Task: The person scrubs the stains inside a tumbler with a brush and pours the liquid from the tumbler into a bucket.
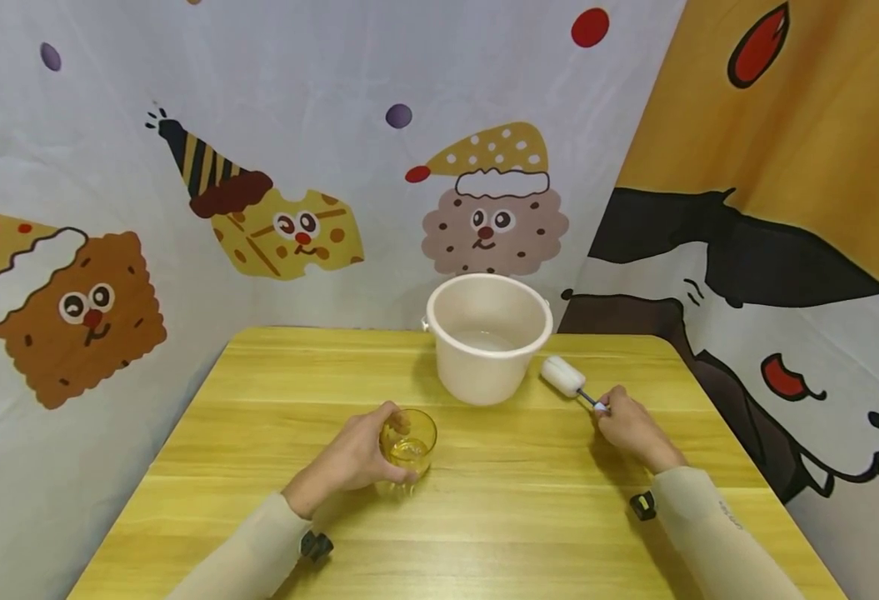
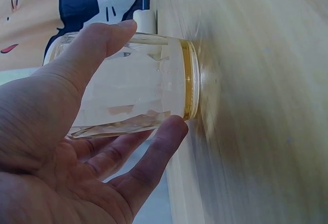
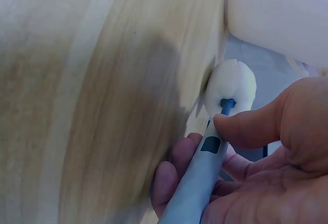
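A transparent amber glass [image 1: 422,450] stands near the middle of the table, and my left hand [image 1: 360,450] grips it from the left side. Up close in the left wrist view, thumb and fingers curve round the wall of the glass [image 2: 138,85], its base right at the tabletop. My right hand [image 1: 634,427] holds a sponge cup brush [image 1: 562,377] low over the right of the table. Its white sponge head points away toward the bucket. In the right wrist view the thumb presses the top of the pale handle [image 3: 195,183], with fingers curled beneath.
A cream plastic bucket [image 1: 476,375] stands at the back of the table, just left of the sponge head. The wooden table [image 1: 484,533] extends back to a cloth backdrop [image 1: 319,100] printed with cartoon figures.
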A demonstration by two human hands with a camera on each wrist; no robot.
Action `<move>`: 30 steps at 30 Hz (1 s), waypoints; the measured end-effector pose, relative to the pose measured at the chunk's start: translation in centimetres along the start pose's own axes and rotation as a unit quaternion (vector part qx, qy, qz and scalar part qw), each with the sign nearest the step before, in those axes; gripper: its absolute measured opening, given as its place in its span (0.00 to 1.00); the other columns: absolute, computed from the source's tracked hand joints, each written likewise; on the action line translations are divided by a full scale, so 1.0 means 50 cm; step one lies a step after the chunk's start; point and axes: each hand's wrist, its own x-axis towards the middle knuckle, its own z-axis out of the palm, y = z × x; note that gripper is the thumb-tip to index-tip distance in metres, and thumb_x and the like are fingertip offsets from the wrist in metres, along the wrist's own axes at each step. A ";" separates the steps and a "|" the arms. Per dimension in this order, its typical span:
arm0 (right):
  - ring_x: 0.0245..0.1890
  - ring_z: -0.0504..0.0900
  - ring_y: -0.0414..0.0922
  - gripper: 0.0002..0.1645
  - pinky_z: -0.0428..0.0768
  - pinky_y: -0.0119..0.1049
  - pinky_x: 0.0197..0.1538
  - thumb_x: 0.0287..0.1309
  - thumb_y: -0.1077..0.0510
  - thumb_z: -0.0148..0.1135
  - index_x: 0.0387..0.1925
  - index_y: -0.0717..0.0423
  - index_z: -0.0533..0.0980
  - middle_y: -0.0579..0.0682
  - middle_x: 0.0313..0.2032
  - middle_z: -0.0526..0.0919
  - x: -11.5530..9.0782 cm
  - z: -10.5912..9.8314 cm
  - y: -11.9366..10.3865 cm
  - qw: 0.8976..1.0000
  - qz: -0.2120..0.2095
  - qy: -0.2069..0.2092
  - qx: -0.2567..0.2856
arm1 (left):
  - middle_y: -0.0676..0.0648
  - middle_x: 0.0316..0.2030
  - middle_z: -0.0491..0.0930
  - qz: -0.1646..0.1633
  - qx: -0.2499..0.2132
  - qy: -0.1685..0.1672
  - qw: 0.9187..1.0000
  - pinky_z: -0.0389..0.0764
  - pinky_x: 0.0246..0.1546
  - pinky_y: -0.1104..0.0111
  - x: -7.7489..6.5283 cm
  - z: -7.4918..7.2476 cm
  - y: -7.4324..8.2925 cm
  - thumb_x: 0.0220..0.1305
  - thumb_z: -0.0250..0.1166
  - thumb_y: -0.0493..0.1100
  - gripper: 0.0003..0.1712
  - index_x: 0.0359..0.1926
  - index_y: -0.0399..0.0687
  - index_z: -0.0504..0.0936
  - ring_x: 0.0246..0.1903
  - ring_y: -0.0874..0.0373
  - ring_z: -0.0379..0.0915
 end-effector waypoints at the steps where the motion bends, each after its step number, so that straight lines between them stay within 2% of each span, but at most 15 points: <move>1: 0.43 0.78 0.55 0.18 0.75 0.42 0.43 0.86 0.60 0.54 0.62 0.72 0.70 0.63 0.47 0.80 0.000 0.000 0.000 1.000 0.002 -0.003 0.003 | 0.43 0.60 0.92 0.002 0.000 0.001 1.000 0.91 0.54 0.53 0.000 0.000 -0.001 0.48 0.98 0.54 0.44 0.61 0.51 0.83 0.53 0.52 0.88; 10: 0.44 0.79 0.55 0.17 0.76 0.42 0.44 0.87 0.60 0.54 0.61 0.72 0.72 0.64 0.47 0.82 0.005 0.004 -0.005 1.000 0.015 -0.002 -0.002 | 0.42 0.57 0.93 0.006 0.000 0.007 1.000 0.93 0.59 0.48 0.000 -0.003 -0.002 0.48 0.98 0.53 0.43 0.60 0.51 0.82 0.56 0.47 0.89; 18: 0.42 0.79 0.55 0.16 0.76 0.42 0.44 0.87 0.59 0.56 0.60 0.71 0.73 0.63 0.46 0.82 0.005 0.003 -0.005 1.000 0.013 -0.006 -0.008 | 0.42 0.59 0.92 0.006 0.002 0.000 1.000 0.92 0.55 0.52 0.000 -0.003 -0.002 0.49 0.97 0.54 0.43 0.60 0.51 0.83 0.53 0.51 0.88; 23: 0.41 0.78 0.54 0.17 0.76 0.41 0.42 0.87 0.58 0.57 0.59 0.72 0.72 0.62 0.44 0.82 0.004 0.000 -0.004 1.000 0.007 -0.012 -0.015 | 0.43 0.61 0.92 0.007 0.001 0.003 1.000 0.92 0.60 0.50 0.000 -0.004 0.003 0.49 0.97 0.53 0.43 0.61 0.51 0.83 0.57 0.48 0.89; 30: 0.41 0.79 0.54 0.18 0.76 0.42 0.42 0.87 0.58 0.58 0.59 0.72 0.72 0.62 0.44 0.82 0.007 0.001 -0.002 1.000 0.011 -0.011 -0.019 | 0.44 0.59 0.92 0.004 0.005 -0.002 1.000 0.91 0.53 0.54 0.001 -0.005 0.007 0.50 0.97 0.53 0.42 0.60 0.51 0.83 0.51 0.53 0.87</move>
